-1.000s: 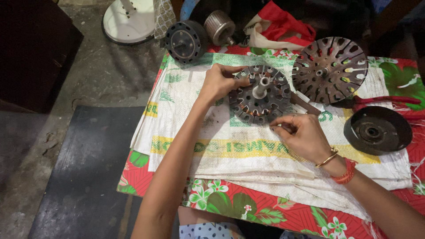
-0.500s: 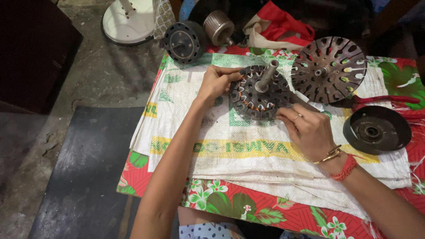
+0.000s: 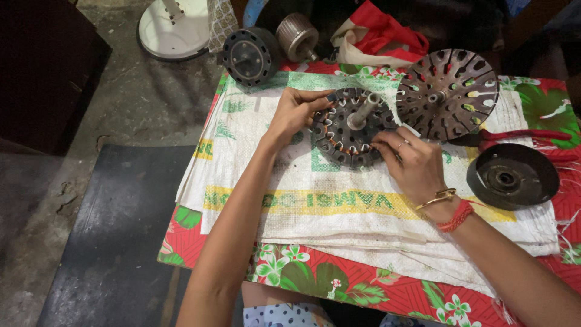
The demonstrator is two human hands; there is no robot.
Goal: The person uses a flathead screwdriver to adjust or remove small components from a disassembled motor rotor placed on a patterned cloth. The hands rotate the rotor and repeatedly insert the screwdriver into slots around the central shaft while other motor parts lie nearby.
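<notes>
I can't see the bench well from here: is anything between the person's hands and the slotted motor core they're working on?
Nothing visible. The left hand grips the left rim of the slotted motor core, and the right hand rests its fingers on the lower right edge. The second slotted disc sits apart to the right, beyond both hands.

The desk cloth [image 3: 339, 284] is red with green leaves and white flowers. The woven sack [image 3: 339, 206] is white with yellow and green bands; the slotted core [image 3: 339, 142] is dark grey.
</notes>
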